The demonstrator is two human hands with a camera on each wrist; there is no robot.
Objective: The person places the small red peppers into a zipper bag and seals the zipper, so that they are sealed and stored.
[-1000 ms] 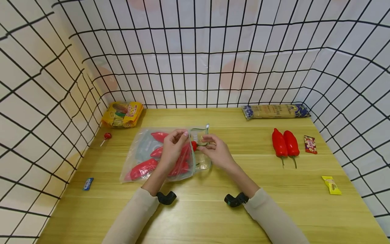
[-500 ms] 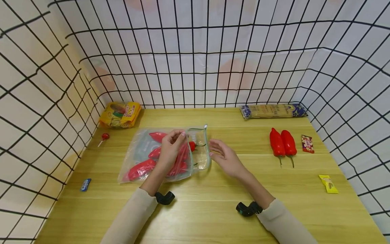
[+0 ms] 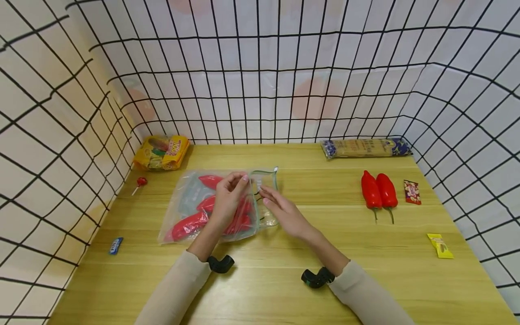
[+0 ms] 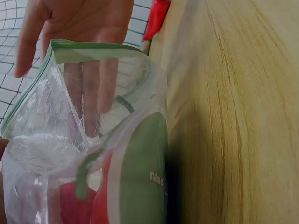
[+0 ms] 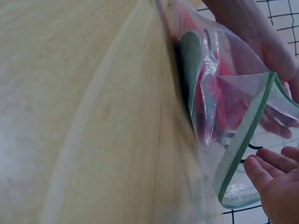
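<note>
A clear zip bag (image 3: 172, 228) with a green rim lies on the table, its mouth facing right. Several red chili peppers (image 3: 188, 226) show through the plastic. My left hand (image 3: 227, 198) pinches the upper layer of the bag near its mouth, thumb against fingers, and holds it raised. At the opening is my right hand (image 3: 287, 217), its fingers fairly straight and reaching into the mouth. In the right wrist view its fingertips lie close beside a dark stem (image 5: 254, 147); whether they touch it I cannot tell.
Two more red peppers (image 3: 371, 192) lie at the right, beside a red candy packet (image 3: 412, 192). A yellow packet (image 3: 440, 246), blue candy (image 3: 115, 246) and lollipop (image 3: 141, 182) lie around. Noodles (image 3: 365, 148) and a yellow bag (image 3: 162, 152) stand by the black wire grid (image 3: 260, 71).
My right hand let go of a pepper's stem at the bag's mouth, drew back to the right, then came back in with its fingers extended. My left hand has kept its pinch.
</note>
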